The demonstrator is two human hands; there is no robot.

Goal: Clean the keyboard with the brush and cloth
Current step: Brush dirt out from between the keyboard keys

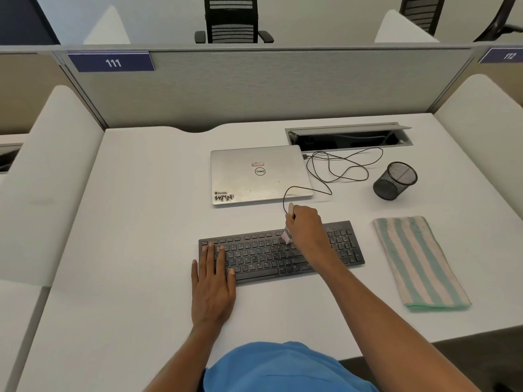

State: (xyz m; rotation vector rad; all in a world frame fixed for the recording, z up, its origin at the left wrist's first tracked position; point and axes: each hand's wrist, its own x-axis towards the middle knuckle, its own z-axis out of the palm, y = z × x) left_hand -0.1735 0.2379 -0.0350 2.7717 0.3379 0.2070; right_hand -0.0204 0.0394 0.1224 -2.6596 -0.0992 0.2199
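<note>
Just beyond the right grip [304, 224], which holds the brush [287, 236], the closed laptop [260, 174] blocks the way forward, and a loop of black cable [339, 165] lies beside that grip's far side (a snag for any outward sweep). To that grip's right the keyboard [268, 256] shows uncovered keys, then a strip of bare surface [141, 222], then the folded striped cloth [418, 261]. The mesh cup [394, 181] sits farther off, beyond and right. The left grip [212, 290] lies flat over the keyboard's left end. To its left and toward the body the surface is open. Between the grips the middle key rows are uncovered.
</note>
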